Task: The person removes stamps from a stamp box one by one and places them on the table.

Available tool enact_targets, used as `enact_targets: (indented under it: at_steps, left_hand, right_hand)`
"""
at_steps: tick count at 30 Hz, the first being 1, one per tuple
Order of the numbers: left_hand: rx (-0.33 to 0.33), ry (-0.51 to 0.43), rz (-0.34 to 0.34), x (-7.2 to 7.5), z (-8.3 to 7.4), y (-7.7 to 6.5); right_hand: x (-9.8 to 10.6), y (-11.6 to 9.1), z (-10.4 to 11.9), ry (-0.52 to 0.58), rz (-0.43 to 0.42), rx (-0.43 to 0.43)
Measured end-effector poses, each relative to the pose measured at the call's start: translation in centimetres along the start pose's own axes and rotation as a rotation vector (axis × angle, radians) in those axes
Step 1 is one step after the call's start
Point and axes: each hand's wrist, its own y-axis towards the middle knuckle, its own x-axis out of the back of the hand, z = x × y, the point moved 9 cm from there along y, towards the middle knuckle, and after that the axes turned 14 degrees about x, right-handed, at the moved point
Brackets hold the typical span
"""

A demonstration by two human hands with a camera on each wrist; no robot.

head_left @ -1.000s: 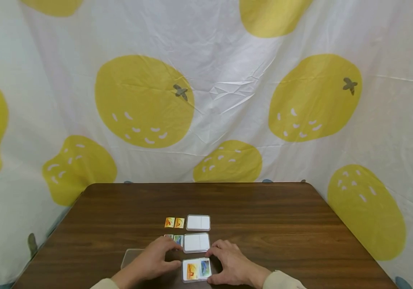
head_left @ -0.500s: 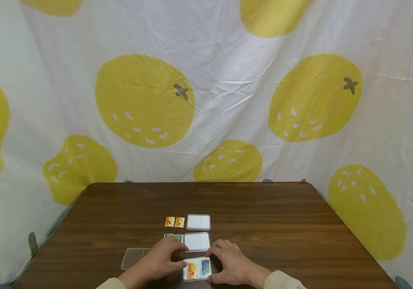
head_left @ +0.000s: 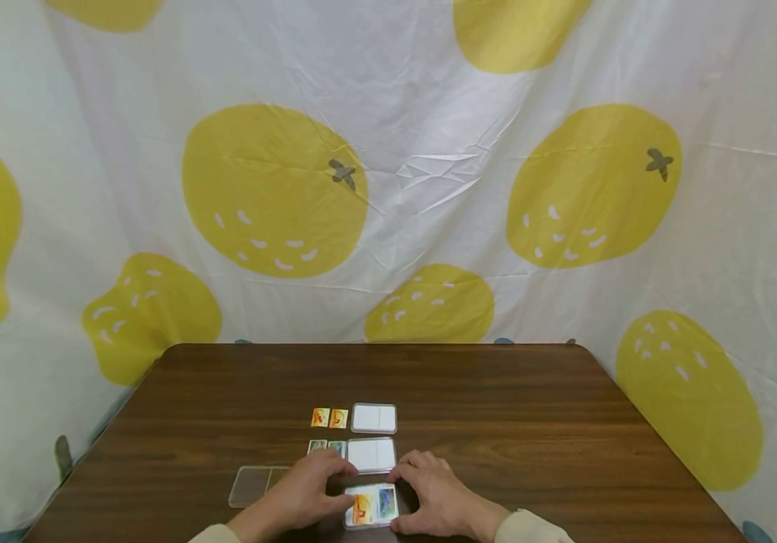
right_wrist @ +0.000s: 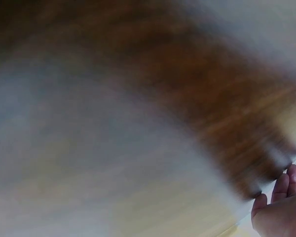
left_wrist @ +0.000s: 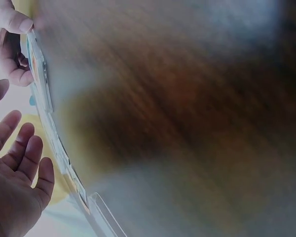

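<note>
In front of me on the table lies a clear flat case [head_left: 370,525] with a white insert. It holds two stamp-sized picture cards, an orange one [head_left: 362,509] and a blue one [head_left: 386,503]. My right hand [head_left: 434,494] holds the case at its right side, thumb at the near corner and fingers at the far one. My left hand [head_left: 303,490] is at the left side, its thumb tip right at the case's edge. In the left wrist view my left hand [left_wrist: 19,182] has its fingers loosely spread, holding nothing; my right hand [left_wrist: 10,42] touches the case's end.
Beyond stand two more cases with white inserts, a nearer one [head_left: 371,455] and a farther one [head_left: 373,418]. Orange cards [head_left: 330,418] and green-blue cards [head_left: 336,448] lie to their left. A clear lid [head_left: 249,487] is beside my left forearm. A patterned cloth [head_left: 429,188] hangs behind the table.
My left hand has moved slightly right, its thumb coming to the case's left edge, and more of the clear lid shows. The right hand has stayed at the case.
</note>
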Motion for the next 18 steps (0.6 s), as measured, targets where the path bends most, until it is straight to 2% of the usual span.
enact_targets:
  at_steps: [9, 18]
  left_hand:
    - [-0.02, 0.008, -0.014, 0.0, -0.26, -0.08]
    - [-0.005, -0.014, 0.017, -0.14, 0.0, 0.08]
  right_hand:
    - [-0.16, -0.05, -0.03, -0.009, -0.007, 0.013]
    - [-0.06, -0.08, -0.09, 0.0, -0.005, 0.006]
